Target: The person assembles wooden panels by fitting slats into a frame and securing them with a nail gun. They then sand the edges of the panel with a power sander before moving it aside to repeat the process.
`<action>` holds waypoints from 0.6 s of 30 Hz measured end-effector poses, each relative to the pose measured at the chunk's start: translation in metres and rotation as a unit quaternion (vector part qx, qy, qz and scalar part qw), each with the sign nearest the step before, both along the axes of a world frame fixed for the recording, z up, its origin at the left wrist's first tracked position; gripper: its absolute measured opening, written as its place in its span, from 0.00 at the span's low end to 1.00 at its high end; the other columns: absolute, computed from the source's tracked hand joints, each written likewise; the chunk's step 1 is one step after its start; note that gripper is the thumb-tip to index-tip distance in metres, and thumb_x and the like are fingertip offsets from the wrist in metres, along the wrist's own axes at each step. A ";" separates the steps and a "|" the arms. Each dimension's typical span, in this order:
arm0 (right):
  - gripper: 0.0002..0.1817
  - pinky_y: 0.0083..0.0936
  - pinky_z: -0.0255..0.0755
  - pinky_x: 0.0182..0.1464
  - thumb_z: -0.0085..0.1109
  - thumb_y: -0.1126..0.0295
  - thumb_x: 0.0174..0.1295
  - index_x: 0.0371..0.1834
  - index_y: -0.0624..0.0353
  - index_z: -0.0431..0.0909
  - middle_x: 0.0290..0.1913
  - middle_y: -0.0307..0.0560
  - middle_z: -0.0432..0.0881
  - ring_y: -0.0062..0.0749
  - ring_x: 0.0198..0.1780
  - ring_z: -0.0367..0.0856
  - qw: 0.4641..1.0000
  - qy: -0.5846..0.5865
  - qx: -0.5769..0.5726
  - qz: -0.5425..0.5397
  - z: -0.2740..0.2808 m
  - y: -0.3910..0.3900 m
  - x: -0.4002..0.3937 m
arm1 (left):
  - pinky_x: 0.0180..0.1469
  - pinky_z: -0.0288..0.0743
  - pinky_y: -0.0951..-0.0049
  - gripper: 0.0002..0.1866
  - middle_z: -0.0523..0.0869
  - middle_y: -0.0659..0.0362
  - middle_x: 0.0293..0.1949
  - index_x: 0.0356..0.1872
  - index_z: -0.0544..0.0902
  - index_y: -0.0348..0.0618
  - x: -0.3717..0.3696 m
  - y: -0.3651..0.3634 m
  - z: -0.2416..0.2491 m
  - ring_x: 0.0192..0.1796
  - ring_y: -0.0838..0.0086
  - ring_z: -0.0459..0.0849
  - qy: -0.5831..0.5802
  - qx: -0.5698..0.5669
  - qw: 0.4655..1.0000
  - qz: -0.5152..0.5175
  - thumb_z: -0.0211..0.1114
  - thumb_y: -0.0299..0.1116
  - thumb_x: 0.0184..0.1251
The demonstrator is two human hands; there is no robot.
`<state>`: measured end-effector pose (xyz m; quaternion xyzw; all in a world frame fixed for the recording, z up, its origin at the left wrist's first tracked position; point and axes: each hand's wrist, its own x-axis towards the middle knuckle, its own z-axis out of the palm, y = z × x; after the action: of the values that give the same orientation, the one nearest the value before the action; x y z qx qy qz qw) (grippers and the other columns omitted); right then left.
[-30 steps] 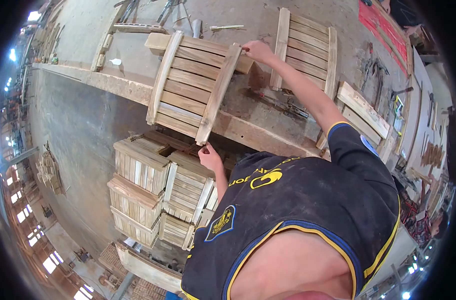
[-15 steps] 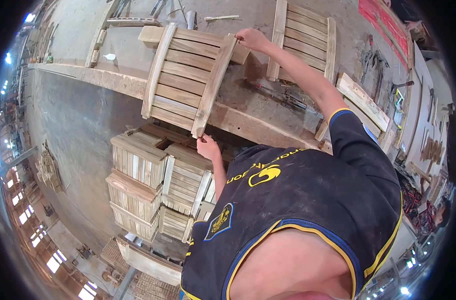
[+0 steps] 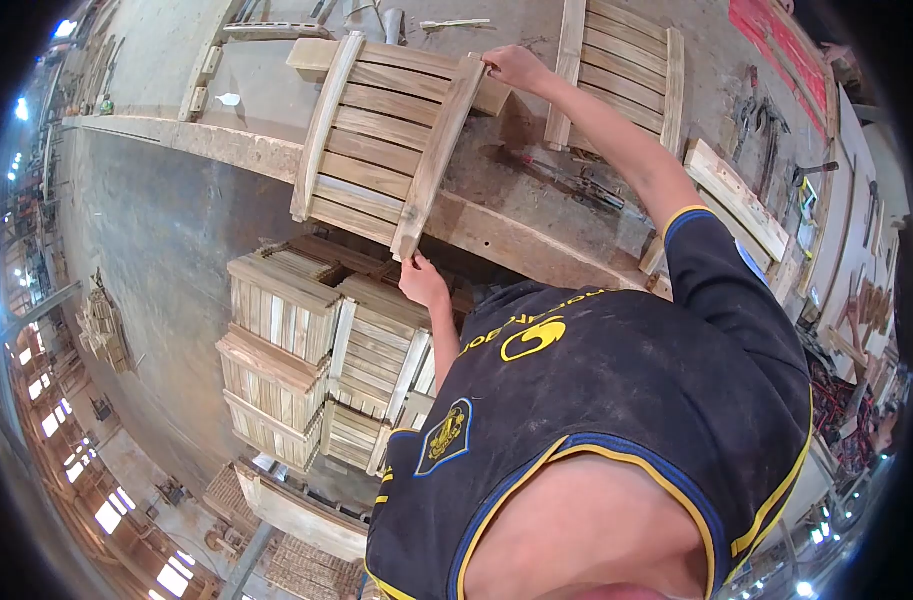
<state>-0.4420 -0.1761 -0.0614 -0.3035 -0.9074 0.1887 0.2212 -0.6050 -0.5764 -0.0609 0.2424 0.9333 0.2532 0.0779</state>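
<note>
A slatted wooden panel [image 3: 384,140] with two curved side rails lies across the workbench edge, its near end overhanging. My left hand [image 3: 423,281] pinches the near end of its right rail. At the far end of that same rail, my right hand [image 3: 516,68] is closed, fingers around the tip. A wooden block [image 3: 311,56] shows under the panel's far end. To the right of my right forearm, partly covered by it, lies a second slatted panel [image 3: 621,75].
Stacked slatted panels [image 3: 281,310] stand below the workbench [image 3: 526,240]. A clamp-like metal tool [image 3: 581,187] lies near the bench edge. Pale boards [image 3: 736,200], pliers-like tools [image 3: 751,120] and a red sheet [image 3: 781,50] are on the right. Wooden pieces [image 3: 101,325] sit on the floor at left.
The view has shifted slightly, so the panel and bench appear a little higher and farther right. Both hands keep their hold on the same rail ends.
</note>
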 end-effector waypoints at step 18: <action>0.07 0.39 0.74 0.37 0.61 0.68 0.50 0.32 0.56 0.78 0.32 0.47 0.82 0.46 0.36 0.80 0.998 -0.039 -0.035 0.019 0.006 0.012 0.004 | 0.20 0.70 0.68 0.12 0.82 0.54 0.17 0.28 0.82 0.35 -0.005 -0.003 0.004 0.15 0.70 0.79 -0.109 0.088 0.990 0.009 0.58 0.33 0.65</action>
<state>-0.4383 -0.1637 -0.0549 -0.3011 -0.9137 0.2126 0.1713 -0.6105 -0.5794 -0.0565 0.2105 0.8956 0.3596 0.1556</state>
